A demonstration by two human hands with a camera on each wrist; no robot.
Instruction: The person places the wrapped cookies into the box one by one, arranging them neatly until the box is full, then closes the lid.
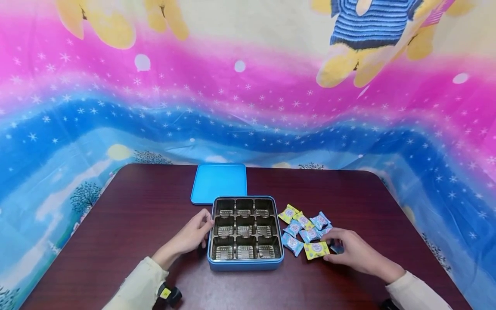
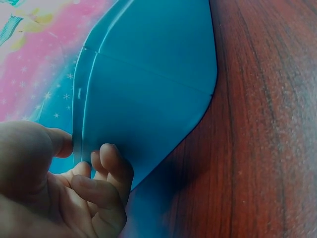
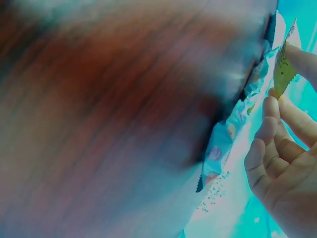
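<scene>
A blue square tin point(image 1: 246, 265) with a brown tray of nine-style compartments, all bare, stands at the table's middle. My left hand point(image 1: 195, 230) is at its left side; in the left wrist view the thumb point(image 2: 62, 143) meets the rim and curled fingers point(image 2: 116, 166) lie by the outer wall point(image 2: 143, 84). To the right, my right hand point(image 1: 350, 252) pinches a yellow wrapped candy point(image 1: 316, 250) between thumb and fingertips. That candy point(image 3: 284, 74) stands on edge in the right wrist view. Beside it lie several blue candies point(image 1: 292, 244) and yellow candies point(image 1: 288, 213).
The tin's blue lid point(image 1: 220, 183) lies behind it, toward the back edge of the dark red wooden table point(image 1: 155, 193). A patterned cloth point(image 1: 248, 107) in pink and blue hangs around the table. A black strap device point(image 1: 170, 294) is on the left wrist.
</scene>
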